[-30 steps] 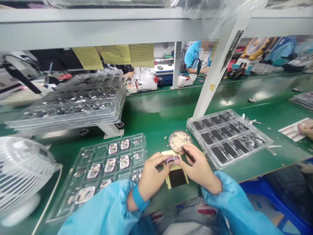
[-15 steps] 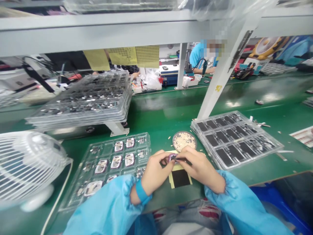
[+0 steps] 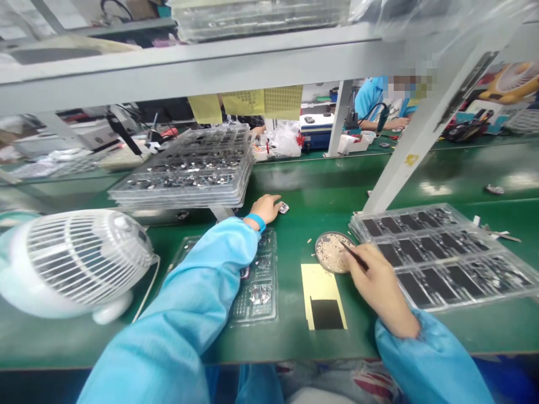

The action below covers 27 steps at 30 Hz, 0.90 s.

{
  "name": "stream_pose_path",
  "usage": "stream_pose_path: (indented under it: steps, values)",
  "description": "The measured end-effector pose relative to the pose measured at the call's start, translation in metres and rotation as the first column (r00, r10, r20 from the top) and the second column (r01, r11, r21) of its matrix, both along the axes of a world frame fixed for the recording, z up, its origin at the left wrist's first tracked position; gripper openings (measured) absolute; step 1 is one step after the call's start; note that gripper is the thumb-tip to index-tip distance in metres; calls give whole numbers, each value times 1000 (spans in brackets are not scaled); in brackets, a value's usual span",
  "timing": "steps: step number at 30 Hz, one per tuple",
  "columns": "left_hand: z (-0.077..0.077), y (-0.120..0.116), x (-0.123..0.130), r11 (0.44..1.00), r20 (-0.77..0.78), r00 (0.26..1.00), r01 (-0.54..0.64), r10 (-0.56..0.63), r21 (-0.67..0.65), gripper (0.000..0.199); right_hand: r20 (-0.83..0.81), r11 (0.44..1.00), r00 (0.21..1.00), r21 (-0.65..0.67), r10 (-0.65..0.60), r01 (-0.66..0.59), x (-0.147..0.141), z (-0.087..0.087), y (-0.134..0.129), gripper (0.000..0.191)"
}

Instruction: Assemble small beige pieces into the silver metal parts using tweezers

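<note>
My left hand (image 3: 266, 209) reaches forward to the far side of the bench, beyond a clear plastic tray (image 3: 274, 297). Its fingers are stretched out, the index apart from the thumb. A small pale, dark-rimmed electronic module (image 3: 284, 208) lies right at the fingertips; whether they still touch it is hard to see. In my right hand (image 3: 374, 280) is a pair of dark tweezers (image 3: 355, 256), tip over a round dish (image 3: 319, 262) of tiny beige pieces. Between the hands lies a yellow sheet (image 3: 320, 278) with a black rectangle (image 3: 327, 314). My left sleeve hides much of the tray.
At left stands a white fan (image 3: 90, 261). Stacked parts trays (image 3: 185, 168) sit on a raised stand behind. On the right are trays of black screens (image 3: 438, 249) beside a slanted white post (image 3: 404, 163). A co-worker in blue (image 3: 370, 104) sits across the bench.
My hands have parted. The left has moved forward and left from the yellow sheet, where both held a small module. My right has shifted right, bringing the tweezers over the dish.
</note>
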<state>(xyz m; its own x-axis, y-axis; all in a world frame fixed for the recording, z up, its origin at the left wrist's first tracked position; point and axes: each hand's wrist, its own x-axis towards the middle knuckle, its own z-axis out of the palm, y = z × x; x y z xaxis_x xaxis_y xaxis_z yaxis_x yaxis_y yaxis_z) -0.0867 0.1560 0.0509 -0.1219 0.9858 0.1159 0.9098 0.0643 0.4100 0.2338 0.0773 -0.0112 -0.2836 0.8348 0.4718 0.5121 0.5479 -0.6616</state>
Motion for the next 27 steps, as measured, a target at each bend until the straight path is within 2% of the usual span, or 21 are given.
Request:
stream_pose_path:
  steps: [2,4,7,9,11,13,16,19,22,25,27]
  values:
    - [3,-24,-13,999,-70,997,22,-23,-24,25,-93,999,995,6,46,-45,6,8,-12,14]
    - [4,-59,-27,996,-138,990,26,-38,-81,19,-127,993,985,32,120,-117,14,11,-24,10]
    - [0,-106,-44,988,-234,972,-21,-15,-152,17,-91,968,964,54,249,-245,27,0,-36,8]
    - [-7,-124,-52,984,-274,962,-51,2,-171,25,-59,969,968,52,244,-241,33,-12,-38,9]
    - [-13,-130,-58,981,-291,957,-63,7,-184,30,-67,985,982,7,175,-175,34,-19,-38,12]
    - [-18,-129,-62,980,-294,956,-65,6,-191,31,-142,983,984,-135,109,-128,30,-19,-37,14]
    - [-23,-123,-67,982,-287,958,-59,4,-181,28,-321,899,941,-374,102,-226,18,-9,-37,18]
    - [-24,-120,-70,989,-256,967,-31,-7,-144,24,-423,844,891,-407,165,-349,2,0,-36,22]
    - [-20,-122,-65,996,-209,978,-18,1,-82,22,-425,795,879,-446,216,-410,-9,-2,-35,21]
    - [-12,-128,-44,998,-149,988,-37,44,46,22,-390,770,887,-477,247,-424,-15,-9,-35,21]
    - [-9,-133,-18,993,56,998,10,-16,117,21,-356,779,895,-467,266,-418,-17,-13,-35,20]
